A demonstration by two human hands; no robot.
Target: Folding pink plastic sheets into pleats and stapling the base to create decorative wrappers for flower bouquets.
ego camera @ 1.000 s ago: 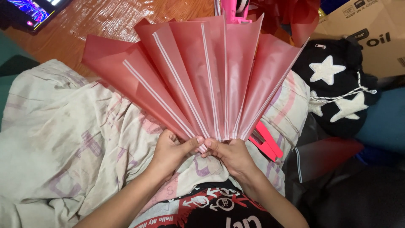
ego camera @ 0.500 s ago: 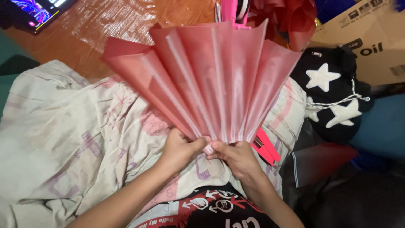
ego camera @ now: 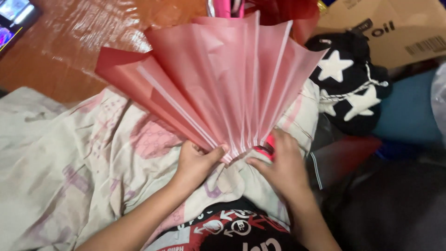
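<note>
1. One pleated sheet of translucent pink wrapping film is fanning out from a pinched point near the person's lap, its folds spreading up and away over a pale printed cloth.
2. About eight or nine pleats are showing in the fan; the exact count is hard to tell where the folds are bunching at the bottom.
3. Two hands are working at the narrow end. The left hand is clamping the gathered pleats between thumb and fingers.
4. The right hand is lying flat and spread just beside the gathered point, fingers resting on the cloth and on a small bright pink piece; it is gripping nothing that can be made out.
5. The two hands are sitting close together but are not touching each other.
6. One black cushion with white stars is lying to the right of the fan, with three stars showing.
7. One cardboard box is standing behind the cushion.
8. One wooden floor is showing beyond the cloth, with one lit screen at its far left corner.
</note>
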